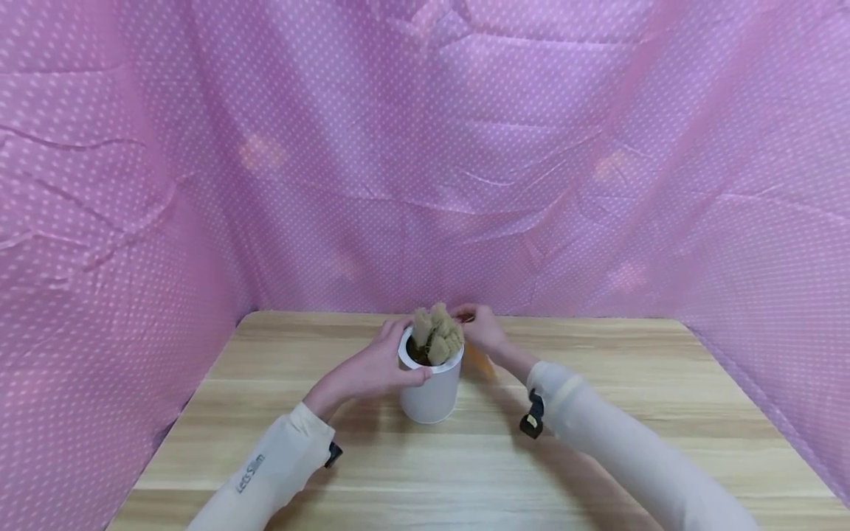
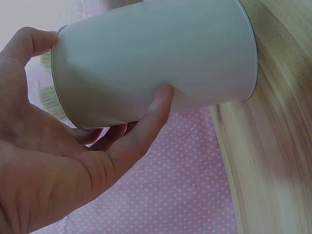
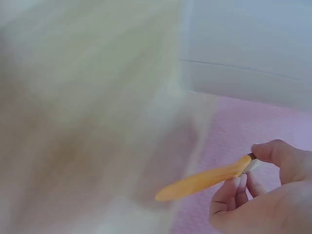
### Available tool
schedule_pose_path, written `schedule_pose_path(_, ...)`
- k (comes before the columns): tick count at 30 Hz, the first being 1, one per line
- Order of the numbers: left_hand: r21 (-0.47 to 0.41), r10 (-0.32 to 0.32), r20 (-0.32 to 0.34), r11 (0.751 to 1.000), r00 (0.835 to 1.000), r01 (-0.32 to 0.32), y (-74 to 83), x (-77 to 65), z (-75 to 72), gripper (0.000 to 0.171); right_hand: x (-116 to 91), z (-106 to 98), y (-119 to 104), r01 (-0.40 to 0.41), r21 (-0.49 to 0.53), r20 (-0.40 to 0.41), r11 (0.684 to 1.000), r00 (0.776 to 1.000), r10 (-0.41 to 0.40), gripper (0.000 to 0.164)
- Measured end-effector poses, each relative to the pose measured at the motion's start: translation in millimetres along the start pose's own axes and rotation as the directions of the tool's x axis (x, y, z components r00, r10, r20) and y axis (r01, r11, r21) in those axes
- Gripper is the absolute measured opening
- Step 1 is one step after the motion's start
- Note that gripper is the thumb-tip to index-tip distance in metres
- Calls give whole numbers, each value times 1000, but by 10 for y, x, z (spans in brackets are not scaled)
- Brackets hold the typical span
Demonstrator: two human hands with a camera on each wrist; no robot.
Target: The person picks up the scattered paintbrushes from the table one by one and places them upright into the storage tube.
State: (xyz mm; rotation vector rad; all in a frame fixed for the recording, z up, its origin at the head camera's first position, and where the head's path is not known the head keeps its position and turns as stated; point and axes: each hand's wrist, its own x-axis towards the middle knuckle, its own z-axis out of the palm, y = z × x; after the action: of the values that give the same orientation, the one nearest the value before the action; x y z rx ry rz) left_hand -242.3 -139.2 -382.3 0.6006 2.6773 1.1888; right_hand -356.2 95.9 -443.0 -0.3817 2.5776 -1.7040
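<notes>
A white cylindrical container stands upright on the table, with several brushes in it, their beige bristles up. My left hand grips the container near its rim, fingers on the far side and thumb on the near side. In the left wrist view, the fingers curl round the white wall, and some bristles show past the rim. Just right of the container, my right hand pinches a brush by the top of its orange handle. That handle slants down; the fingers partly hide its upper end.
The light wood table reaches back to a pink dotted cloth, which hangs behind and on both sides. Black wrist straps sit over the white sleeves.
</notes>
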Motion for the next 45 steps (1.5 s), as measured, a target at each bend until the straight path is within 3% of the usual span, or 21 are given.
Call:
schedule_pose_path(4, -8, 9, -5, 1000, 1000, -9, -14, -19, 1, 105, -42, -223, -339, 26, 131, -61, 991, 998, -19, 25)
schedule_pose_path(8, -25, 13, -1, 1000, 1000, -13, -35, -29, -11, 105, -162, -455, -755, 100, 317, -115, 943, 991, -66, 29)
schedule_pose_path(11, -32, 10, 3, 999, 1000, -10, -55, -28, -26, 106, -294, -572, -1038, 153, 456, -122, 877, 987, -108, 29)
schedule_pose_path(15, -60, 4, 10, 998, 1000, -3, -77, -15, -44, 104, -508, -611, -1327, 160, 612, -60, 774, 986, -156, 21)
schedule_pose_path(20, -112, 25, 16, 993, 1000, -23, -127, 6, -56, 101, -666, -523, -1520, 154, 741, 3, 654, 973, -233, 16)
schedule_pose_path(22, -125, 38, 15, 992, 999, -36, -142, 14, -56, 101, -688, -493, -1546, 175, 756, -7, 631, 966, -260, 18)
schedule_pose_path(25, -133, 57, 15, 990, 998, -54, -153, 17, -66, 99, -701, -445, -1525, 218, 723, -23, 656, 956, -292, 18)
schedule_pose_path(29, -143, 76, 18, 987, 997, -73, -179, 30, -103, 95, -747, -354, -1419, 278, 572, -9, 772, 943, -332, 22)
schedule_pose_path(32, -150, 85, 21, 985, 996, -80, -203, 55, -129, 95, -794, -290, -1314, 324, 445, 6, 835, 931, -364, 30)
schedule_pose_path(35, -157, 89, 23, 984, 996, -84, -216, 73, -141, 95, -829, -239, -1198, 371, 349, 29, 860, 914, -406, 32)
schedule_pose_path(38, -157, 99, 28, 983, 995, -94, -228, 79, -144, 94, -854, -193, -1082, 440, 224, 42, 870, 887, -459, 37)
schedule_pose_path(40, -158, 103, 33, 983, 994, -96, -235, 77, -142, 93, -867, -166, -1017, 495, 124, 48, 860, 862, -504, 43)
schedule_pose_path(43, -159, 112, 33, 982, 993, -105, -249, 78, -137, 93, -878, -128, -953, 579, -34, 48, 815, 815, -577, 50)
schedule_pose_path(45, -166, 118, 29, 980, 993, -112, -257, 79, -139, 92, -884, -101, -930, 632, -118, 59, 766, 775, -630, 52)
